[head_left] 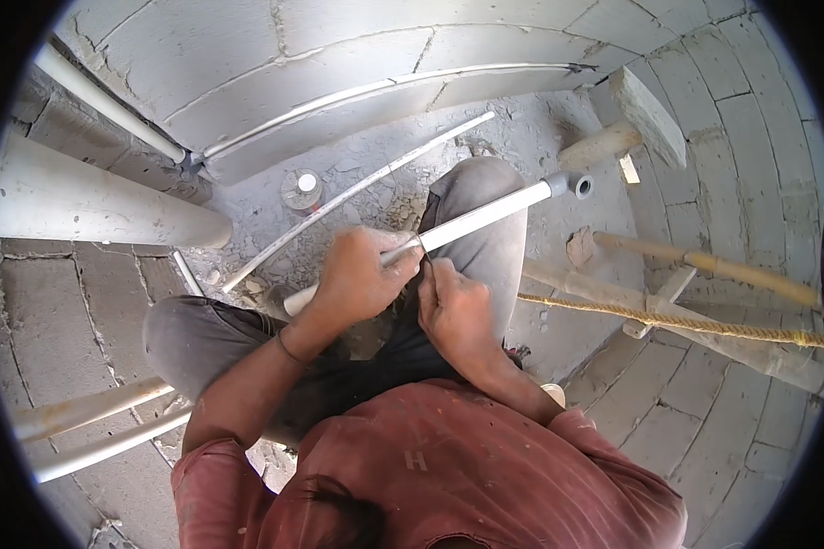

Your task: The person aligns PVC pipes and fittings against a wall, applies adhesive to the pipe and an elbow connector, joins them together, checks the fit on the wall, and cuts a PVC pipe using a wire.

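A white plastic pipe point(494, 214) lies slanting across my raised right thigh, with a grey elbow fitting point(568, 185) on its far right end. My left hand point(362, 273) is closed around the pipe left of its middle, thumb and forefinger along it. Just beside that grip, a thin dark strip point(425, 249) crosses the pipe; its exact kind is too small to make out. My right hand point(455, 309) is curled below the pipe, its fingers pinching the lower end of this strip. Both hands are close together in front of my lap.
A long thin pipe point(366, 194) lies on the rubble-strewn floor near a clear container with a white lid point(307, 183). At left, a thick white pipe point(101, 197) juts in. A yellow rope point(668, 320) and wooden poles point(705, 261) stretch across the right. Block walls point(339, 82) surround me.
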Demonstrator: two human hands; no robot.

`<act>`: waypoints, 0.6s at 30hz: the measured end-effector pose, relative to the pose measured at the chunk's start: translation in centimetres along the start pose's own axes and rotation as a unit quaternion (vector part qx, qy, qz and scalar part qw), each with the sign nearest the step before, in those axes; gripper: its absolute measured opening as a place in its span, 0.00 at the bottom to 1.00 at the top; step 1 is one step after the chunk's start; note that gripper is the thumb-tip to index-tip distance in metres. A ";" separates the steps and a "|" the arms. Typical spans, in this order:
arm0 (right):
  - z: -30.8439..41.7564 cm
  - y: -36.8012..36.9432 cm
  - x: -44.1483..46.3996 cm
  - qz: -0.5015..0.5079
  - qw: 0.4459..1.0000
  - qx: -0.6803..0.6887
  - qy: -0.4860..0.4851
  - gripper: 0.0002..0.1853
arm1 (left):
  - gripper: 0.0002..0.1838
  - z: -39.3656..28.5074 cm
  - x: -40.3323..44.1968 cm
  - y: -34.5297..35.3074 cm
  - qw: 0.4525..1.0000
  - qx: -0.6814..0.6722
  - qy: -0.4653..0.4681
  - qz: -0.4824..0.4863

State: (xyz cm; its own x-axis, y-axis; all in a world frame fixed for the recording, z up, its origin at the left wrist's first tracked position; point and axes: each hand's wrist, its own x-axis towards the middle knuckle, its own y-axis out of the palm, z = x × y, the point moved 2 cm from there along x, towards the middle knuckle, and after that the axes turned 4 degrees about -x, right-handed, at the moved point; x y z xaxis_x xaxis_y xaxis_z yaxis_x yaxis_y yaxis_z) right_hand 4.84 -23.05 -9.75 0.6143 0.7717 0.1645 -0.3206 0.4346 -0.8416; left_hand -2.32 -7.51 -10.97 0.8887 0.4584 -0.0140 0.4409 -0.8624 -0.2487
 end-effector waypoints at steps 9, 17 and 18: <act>0.4 -0.4 0.8 0.007 1.000 -0.006 -0.007 0.08 | 0.12 -0.1 0.1 -0.2 1.000 0.023 0.006 0.013; -0.6 -0.2 -1.4 0.013 1.000 -0.021 -0.011 0.09 | 0.12 0.1 -0.2 -0.2 1.000 0.012 -0.011 -0.009; -0.3 -0.1 -0.1 0.015 1.000 -0.014 -0.016 0.09 | 0.12 0.2 -0.2 -0.1 1.000 0.012 -0.011 -0.005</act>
State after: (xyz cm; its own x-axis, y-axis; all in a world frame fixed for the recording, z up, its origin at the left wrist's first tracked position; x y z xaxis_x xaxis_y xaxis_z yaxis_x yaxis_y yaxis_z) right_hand 5.04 -23.28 -9.81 0.5810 0.7989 0.1557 -0.3179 0.3988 -0.8602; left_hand -2.59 -7.50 -11.11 0.8808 0.4724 -0.0323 0.4470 -0.8521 -0.2724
